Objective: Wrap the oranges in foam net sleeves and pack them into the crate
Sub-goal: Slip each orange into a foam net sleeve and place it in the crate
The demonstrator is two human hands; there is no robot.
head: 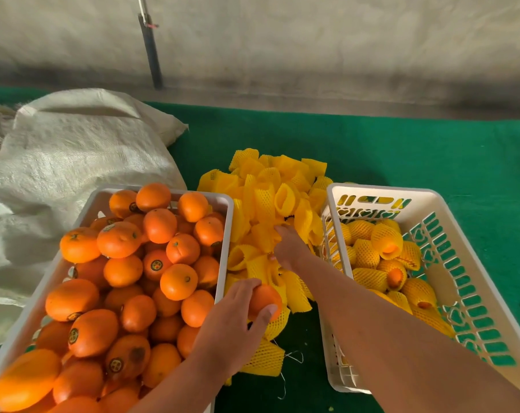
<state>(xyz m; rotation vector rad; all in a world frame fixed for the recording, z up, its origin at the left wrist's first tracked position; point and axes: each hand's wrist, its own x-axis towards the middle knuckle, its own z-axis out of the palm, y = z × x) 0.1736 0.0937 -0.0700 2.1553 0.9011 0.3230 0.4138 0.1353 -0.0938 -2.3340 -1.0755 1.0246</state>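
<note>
A white crate [229, 222] at the left is heaped with bare oranges [160, 225]. A pile of yellow foam net sleeves [270, 198] lies between the two crates on the green cloth. The white crate [449, 222] at the right holds several sleeved oranges [385, 241]. My left hand [235, 320] grips a bare orange [266, 299] just right of the left crate, over the sleeves. My right hand [288, 248] reaches into the sleeve pile, fingers pinching a sleeve [267, 234].
A large white woven sack [74, 162] lies at the back left, touching the orange crate. Green cloth [402, 150] covers the table. A grey wall and a dark pole [151, 52] stand behind. Loose sleeves [264, 359] lie near the front edge.
</note>
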